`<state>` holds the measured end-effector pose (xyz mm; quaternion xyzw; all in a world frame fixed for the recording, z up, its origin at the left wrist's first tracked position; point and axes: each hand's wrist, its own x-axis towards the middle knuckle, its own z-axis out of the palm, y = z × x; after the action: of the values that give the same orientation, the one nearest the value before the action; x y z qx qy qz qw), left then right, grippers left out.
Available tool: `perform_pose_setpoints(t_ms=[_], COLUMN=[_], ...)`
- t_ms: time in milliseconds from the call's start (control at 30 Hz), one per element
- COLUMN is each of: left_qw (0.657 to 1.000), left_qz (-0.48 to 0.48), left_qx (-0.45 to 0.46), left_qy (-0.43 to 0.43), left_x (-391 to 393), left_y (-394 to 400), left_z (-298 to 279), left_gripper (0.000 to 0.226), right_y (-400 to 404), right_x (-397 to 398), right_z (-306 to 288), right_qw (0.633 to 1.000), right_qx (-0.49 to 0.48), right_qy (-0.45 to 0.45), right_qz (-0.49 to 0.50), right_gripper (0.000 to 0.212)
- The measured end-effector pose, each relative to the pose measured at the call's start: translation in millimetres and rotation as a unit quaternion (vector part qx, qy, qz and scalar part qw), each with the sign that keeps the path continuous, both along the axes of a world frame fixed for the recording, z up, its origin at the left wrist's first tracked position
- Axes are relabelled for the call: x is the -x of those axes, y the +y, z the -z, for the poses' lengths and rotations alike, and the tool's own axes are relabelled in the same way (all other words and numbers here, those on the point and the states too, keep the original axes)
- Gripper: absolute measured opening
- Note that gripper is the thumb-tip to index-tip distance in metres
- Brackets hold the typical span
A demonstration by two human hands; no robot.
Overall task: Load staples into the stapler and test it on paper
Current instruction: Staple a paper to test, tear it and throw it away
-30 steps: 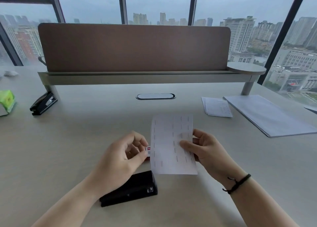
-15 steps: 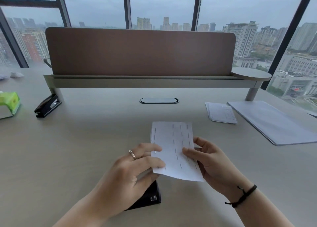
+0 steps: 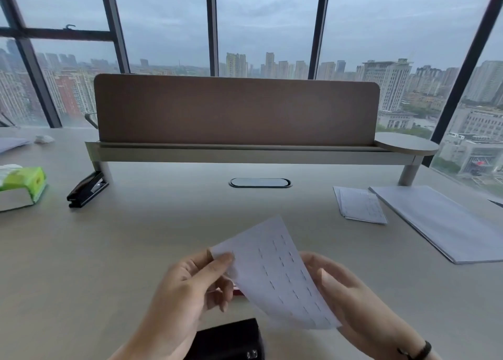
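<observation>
Both hands hold a white sheet of paper [image 3: 275, 272], marked with rows of staples, tilted above the near edge of the surface [image 3: 136, 237]: the left hand [image 3: 187, 291] pinches its upper left corner, the right hand [image 3: 351, 294] grasps its right side from behind. A black stapler [image 3: 231, 340] lies at the near edge beneath the left hand. A second stapler [image 3: 87, 189] rests toward the far left, and a small paper stack [image 3: 359, 206] toward the far right.
</observation>
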<state>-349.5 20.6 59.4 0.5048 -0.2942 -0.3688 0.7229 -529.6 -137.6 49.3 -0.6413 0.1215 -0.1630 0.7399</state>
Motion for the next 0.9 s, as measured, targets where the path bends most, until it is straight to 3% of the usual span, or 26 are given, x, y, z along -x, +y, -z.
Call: perform_pose_setpoints(t_ms=[100,233,467,633,767,900], left_qw=[0.999,0.995,0.988,0.985,0.978,0.971], left_qz=[-0.006,-0.002,0.065,0.128,0.174,0.205], left_qx=[-0.020,-0.040,-0.067,-0.065,-0.085,-0.106], left_qy=[0.048,0.088,0.121,0.099,0.077,0.062], left_x=[-1,1,7,24,61,113], left_y=[0,2,7,6,1,-10], left_z=[-1,-8,-15,-24,-28,-28], left_gripper=[0.014,0.009,0.008,0.010,0.007,0.006], right_y=[0,0,5,12,26,38], right_x=[-1,-2,7,48,99,161], right_z=[0,0,-14,-21,-18,-10], right_qw=[0.999,0.999,0.994,0.987,0.980,0.969], right_qx=[0.036,0.029,0.054,0.105,0.107,0.061], right_qy=[0.018,0.020,0.031,0.021,0.021,0.007], right_qz=[-0.018,0.008,0.088,0.119,0.164,0.239], right_gripper=[0.053,0.020,0.033,0.030,0.053,0.033])
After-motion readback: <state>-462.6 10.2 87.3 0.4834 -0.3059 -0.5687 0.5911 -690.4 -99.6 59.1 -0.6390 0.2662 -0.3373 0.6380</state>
